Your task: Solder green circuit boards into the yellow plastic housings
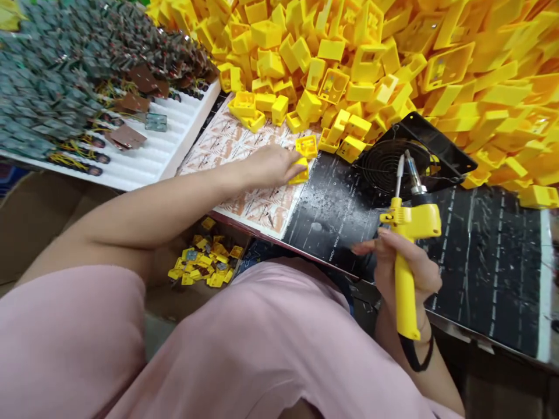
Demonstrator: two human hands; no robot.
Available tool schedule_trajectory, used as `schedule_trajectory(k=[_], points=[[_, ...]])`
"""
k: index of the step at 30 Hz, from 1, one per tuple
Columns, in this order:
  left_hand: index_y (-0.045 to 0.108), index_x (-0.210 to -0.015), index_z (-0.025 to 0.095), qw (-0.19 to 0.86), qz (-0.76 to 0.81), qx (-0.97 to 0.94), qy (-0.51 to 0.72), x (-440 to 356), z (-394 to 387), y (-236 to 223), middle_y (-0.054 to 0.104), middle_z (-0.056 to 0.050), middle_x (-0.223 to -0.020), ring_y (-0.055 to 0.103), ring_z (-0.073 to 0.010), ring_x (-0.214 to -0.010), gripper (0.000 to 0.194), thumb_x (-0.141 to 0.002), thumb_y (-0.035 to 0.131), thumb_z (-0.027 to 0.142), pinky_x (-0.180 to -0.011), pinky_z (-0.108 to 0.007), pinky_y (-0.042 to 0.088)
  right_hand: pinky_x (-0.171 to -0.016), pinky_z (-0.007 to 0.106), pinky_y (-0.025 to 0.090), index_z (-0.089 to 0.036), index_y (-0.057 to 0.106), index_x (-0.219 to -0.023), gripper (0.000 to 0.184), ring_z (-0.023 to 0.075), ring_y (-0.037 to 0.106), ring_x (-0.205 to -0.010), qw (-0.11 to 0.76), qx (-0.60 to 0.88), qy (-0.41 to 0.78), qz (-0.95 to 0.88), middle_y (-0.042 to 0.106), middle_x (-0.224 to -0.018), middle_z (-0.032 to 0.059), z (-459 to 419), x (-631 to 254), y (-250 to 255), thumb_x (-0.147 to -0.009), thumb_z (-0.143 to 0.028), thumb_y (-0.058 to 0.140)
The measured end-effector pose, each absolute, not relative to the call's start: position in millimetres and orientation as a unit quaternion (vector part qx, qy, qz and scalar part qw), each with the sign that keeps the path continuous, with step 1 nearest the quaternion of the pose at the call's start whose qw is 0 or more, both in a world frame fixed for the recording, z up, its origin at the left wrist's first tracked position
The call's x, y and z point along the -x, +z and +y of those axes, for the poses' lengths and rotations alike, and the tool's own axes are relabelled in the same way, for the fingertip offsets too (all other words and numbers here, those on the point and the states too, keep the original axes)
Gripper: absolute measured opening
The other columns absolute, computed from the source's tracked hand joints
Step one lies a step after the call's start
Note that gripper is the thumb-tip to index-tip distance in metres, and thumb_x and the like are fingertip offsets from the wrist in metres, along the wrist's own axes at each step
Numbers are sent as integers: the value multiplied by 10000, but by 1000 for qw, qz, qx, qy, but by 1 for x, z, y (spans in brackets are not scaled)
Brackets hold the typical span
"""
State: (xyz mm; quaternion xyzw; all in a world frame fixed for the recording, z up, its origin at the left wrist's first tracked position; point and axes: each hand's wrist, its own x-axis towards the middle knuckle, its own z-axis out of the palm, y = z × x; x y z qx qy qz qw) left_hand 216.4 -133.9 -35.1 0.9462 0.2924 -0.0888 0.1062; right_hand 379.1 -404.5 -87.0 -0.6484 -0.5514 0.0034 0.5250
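Note:
My left hand [271, 166] reaches across to the front of the pile, its fingers closed on a small yellow plastic housing [299, 172]. A second yellow housing [306, 146], its hollow side facing up, lies right beside the fingertips. In my right hand [408, 265] is a yellow soldering gun [405, 291], gripped by the handle with the index finger stretched out to the left. The gun's metal tip and feed tube point away from me, over a black fan [388, 166] with a round wire guard.
A large heap of yellow housings [332, 49] covers the back of the bench. At left, a white foam tray [151, 154] carries many circuit boards [52, 87] with wired black parts. Below the bench edge, a cardboard box [161, 291] contains yellow pieces [205, 262]. Black matting [471, 262] lies at right.

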Motion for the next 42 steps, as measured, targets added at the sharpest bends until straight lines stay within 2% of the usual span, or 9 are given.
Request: schedule_trajectory(k=[4,9,13,16,21,27,32,36,42], points=[[759,-1040,186,255,165,-937,-175,-202,-162,-33,762,-57,-859,678,-185,-746,420,-1050,369,343,-767,-297,509,-695,309,677,-281,732,-1105,194,182,788,-683,503,612,-7,-611,818,-871,-29,-388,-374,-83,-944,-172,728],[731,-1272,224,183,195,-961,-63,-188,-176,-40,721,-103,-1247,701,-242,-1064,399,-1051,426,355,-924,-354,528,-932,346,656,-291,613,-1213,395,216,795,-1048,443,607,54,-658,791,-1235,52,-372,-365,-88,-884,-276,833],[698,-1326,237,118,292,-947,59,-195,-151,-51,680,-110,-1317,636,-311,-1223,385,-1056,446,346,-1033,-441,502,-1022,456,616,-287,561,-1256,494,303,708,-1260,426,592,77,-680,710,-1376,116,-361,-354,-101,-867,-409,840],[585,-1472,223,114,296,-944,95,-216,-119,-68,638,-156,-1386,539,-379,-1351,507,-1002,581,415,-1126,-509,443,-945,448,626,-281,555,-1297,486,314,730,-1163,391,595,56,-700,739,-1234,104,-347,-340,-108,-897,-401,804],[571,-1470,254,99,300,-947,64,-223,-111,-70,710,-108,-1206,650,-364,-1179,617,-894,701,438,-1021,-489,501,-883,369,594,-289,579,-1278,322,252,746,-1005,372,627,-26,-684,750,-1101,63,-346,-340,-113,-972,-290,679],[581,-1502,270,46,221,-964,-139,-171,-198,-31,738,-154,-1175,720,-397,-1072,649,-947,637,600,-830,-440,558,-774,378,503,-288,600,-1281,451,254,712,-833,260,660,-118,-695,745,-920,38,-377,-370,-97,-921,-502,768],[416,-1615,217,80,187,-963,-175,-151,-218,-32,712,-158,-1311,730,-341,-1103,740,-999,588,589,-796,-368,549,-1021,495,511,-291,559,-1346,546,333,677,-1202,283,596,-10,-751,736,-1277,98,-370,-381,-84,-896,-487,798],[578,-1461,169,95,234,-959,-130,-155,-224,-43,762,-135,-1195,736,-318,-1107,549,-1022,575,500,-786,-345,537,-899,411,583,-304,567,-1357,502,273,725,-1032,323,567,22,-757,763,-1233,67,-361,-377,-95,-910,-327,792],[554,-1503,130,109,241,-964,15,-152,-236,-65,789,-122,-1102,756,-268,-986,621,-1036,546,539,-734,-320,528,-855,378,616,-282,549,-1372,529,261,756,-995,344,564,-24,-750,756,-1286,92,-360,-368,-108,-908,-334,799]])
